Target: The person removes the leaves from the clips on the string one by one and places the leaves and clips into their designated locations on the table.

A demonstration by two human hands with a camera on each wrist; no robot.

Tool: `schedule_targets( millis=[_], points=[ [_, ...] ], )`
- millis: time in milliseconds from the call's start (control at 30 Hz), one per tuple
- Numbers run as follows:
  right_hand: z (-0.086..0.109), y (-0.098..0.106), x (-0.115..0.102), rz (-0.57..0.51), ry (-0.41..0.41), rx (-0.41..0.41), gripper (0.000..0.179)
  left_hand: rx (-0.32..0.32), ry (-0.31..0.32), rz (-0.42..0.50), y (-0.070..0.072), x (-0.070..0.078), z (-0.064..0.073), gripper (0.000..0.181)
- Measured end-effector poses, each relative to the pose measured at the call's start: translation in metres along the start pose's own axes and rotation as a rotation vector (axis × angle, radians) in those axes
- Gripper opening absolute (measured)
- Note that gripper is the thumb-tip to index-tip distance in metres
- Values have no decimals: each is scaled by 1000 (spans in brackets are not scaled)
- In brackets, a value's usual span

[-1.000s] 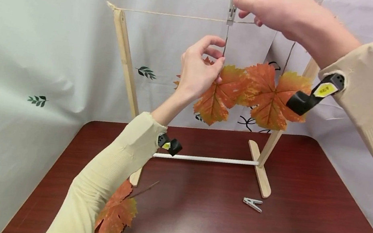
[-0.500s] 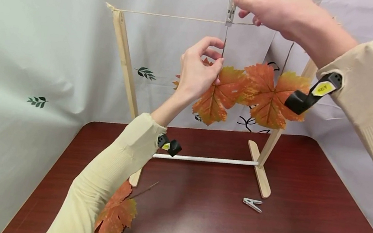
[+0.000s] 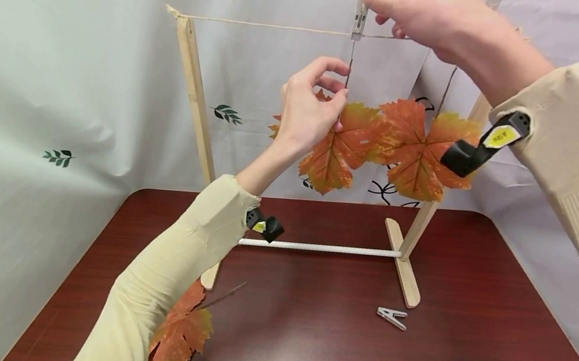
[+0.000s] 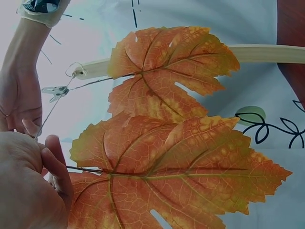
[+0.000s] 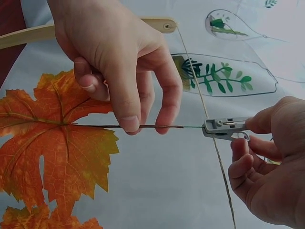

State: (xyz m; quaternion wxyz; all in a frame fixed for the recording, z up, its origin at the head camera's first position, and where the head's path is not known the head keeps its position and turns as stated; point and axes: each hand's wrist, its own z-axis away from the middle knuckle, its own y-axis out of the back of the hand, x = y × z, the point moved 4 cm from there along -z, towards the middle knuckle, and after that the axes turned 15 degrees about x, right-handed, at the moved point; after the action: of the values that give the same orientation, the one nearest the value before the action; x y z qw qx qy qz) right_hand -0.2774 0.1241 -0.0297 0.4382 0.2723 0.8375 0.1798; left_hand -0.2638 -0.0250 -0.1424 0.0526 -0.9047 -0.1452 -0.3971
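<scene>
With thumb and fingers my left hand (image 3: 310, 102) pinches the thin brown stem (image 5: 157, 126) of an orange-yellow artificial maple leaf (image 4: 167, 171). Above it, my right hand (image 3: 424, 12) holds the upper end of a grey clothespin (image 3: 360, 12) between thumb and finger. The clothespin's lower end (image 5: 209, 128) sits on the twine (image 3: 268, 25), right where the stem's tip meets it. To the right hangs a second maple leaf (image 3: 424, 154), its stem running up to another clothespin (image 4: 56, 90) on the same line. Part of the first leaf is hidden behind my left hand in the head view.
A wooden post (image 3: 195, 96) holds the twine's left end; the right post (image 3: 418, 226) stands on a wooden foot. A white rod (image 3: 324, 249) joins the stand low down. On the dark red table (image 3: 299, 333) lie a loose clothespin (image 3: 391, 317) and another maple leaf (image 3: 183, 331).
Both hands stay almost still, holding the stem and the clothespin at the line. Only a slight shift of the view shows.
</scene>
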Motion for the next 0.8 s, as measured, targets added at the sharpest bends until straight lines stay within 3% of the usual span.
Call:
schedule_targets(
  millis=[300,800],
  points=[
    [0,0,-2,-7,-7,39,24,11,9,-9,-1,1,-1,21],
    [-3,0,-3,-3,-11,83,22,7,26,-27,-1,4,-3,20]
  ],
)
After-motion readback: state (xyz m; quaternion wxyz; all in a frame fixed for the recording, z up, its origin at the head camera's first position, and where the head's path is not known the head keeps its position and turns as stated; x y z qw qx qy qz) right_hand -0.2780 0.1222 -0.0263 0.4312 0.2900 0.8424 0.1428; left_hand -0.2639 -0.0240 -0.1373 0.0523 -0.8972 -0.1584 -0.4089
